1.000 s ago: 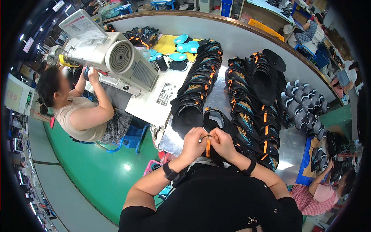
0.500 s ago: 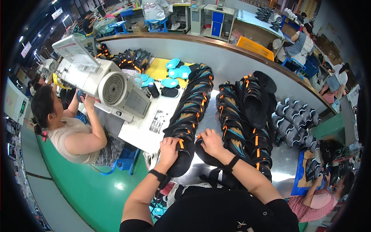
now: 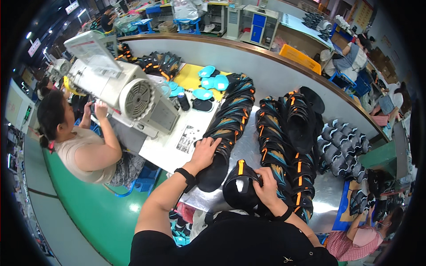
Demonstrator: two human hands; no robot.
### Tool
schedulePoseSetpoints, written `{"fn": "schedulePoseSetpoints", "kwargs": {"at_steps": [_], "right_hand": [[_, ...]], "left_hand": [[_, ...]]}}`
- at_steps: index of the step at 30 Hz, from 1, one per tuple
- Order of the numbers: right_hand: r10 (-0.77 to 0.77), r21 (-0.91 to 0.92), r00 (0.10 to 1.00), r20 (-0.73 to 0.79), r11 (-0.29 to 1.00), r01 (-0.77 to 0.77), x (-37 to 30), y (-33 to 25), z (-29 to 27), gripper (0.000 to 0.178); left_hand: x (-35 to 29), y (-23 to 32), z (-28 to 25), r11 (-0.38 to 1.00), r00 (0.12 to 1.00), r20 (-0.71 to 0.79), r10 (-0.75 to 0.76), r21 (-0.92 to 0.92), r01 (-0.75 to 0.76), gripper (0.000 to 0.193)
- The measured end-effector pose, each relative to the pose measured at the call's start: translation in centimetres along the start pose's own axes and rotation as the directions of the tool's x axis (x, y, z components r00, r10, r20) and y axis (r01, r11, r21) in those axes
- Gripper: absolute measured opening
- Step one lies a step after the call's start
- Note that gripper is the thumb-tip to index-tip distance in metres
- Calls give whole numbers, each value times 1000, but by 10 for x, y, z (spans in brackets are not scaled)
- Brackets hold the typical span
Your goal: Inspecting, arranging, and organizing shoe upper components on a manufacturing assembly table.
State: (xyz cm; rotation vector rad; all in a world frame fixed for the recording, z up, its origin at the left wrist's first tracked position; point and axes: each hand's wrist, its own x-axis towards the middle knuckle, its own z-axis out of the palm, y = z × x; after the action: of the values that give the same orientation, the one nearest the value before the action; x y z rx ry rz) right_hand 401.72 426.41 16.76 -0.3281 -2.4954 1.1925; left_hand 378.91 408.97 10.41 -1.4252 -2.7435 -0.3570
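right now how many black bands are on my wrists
2: the left band, by the left hand touching the stacked uppers; the right band, by the right hand holding a black upper. None looks hidden.

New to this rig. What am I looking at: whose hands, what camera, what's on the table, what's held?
No robot here: these are a person's bare hands. A wide fisheye camera on the person's head looks down, so straight edges bend near the rim and picture left is the person's left.

The right hand holds a black shoe upper with an orange tab. The left hand rests on the near part of the left row of uppers; whether it pinches one is unclear.

On the shiny metal table, more black, orange and teal uppers are nested in rows on the right, with grey pieces beyond. At far left, another person sits at a large white machine.
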Motion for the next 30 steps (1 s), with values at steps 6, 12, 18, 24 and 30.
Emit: {"fn": "schedulePoseSetpoints", "kwargs": {"at_steps": [6, 12, 18, 24, 30], "right_hand": [[-242, -11, 969, -41, 970, 242, -15, -13, 8, 42], [-205, 201, 943, 262, 967, 155, -24, -36, -14, 43], [108, 425, 854, 509, 831, -358, 9, -46, -12, 16], [103, 468, 842, 530, 792, -391, -15, -44, -2, 8], [190, 401, 892, 411, 841, -364, -39, -46, 9, 6]], "left_hand": [[-38, 62, -6, 675, 989, -80, -121, -738, 23, 24], [-91, 85, -54, -331, 886, 433, -164, -870, 364, 24], [-93, 119, -68, 253, 968, 22, -248, -963, 87, 21], [-124, 122, -70, 467, 950, 51, -307, -862, 197, 20], [-136, 140, -75, 499, 914, 112, -390, -809, 312, 18]]}}
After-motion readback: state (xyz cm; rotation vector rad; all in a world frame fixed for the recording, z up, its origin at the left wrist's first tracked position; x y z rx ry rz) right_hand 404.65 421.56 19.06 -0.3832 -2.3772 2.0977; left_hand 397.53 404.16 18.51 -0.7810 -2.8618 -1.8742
